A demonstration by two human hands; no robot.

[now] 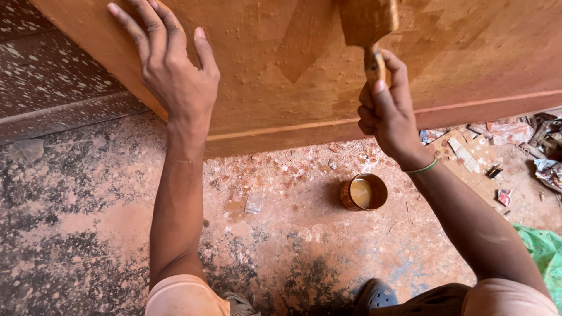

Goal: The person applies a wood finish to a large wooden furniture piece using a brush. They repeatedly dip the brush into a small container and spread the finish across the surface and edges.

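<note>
Your left hand (pixel 175 73) lies flat and open against the orange-brown wooden panel (pixel 281 58), bracing it. Your right hand (pixel 389 114) grips the brush (pixel 367 26) by its handle, bristles pressed to the panel. The tin of finish (pixel 364 192) stands on the floor (pixel 88 222) below, within reach.

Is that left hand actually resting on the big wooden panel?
Touching. The head view shows the left hand spread flat on the wooden panel near its left edge, the fingers lying against the surface with no gap.
</note>
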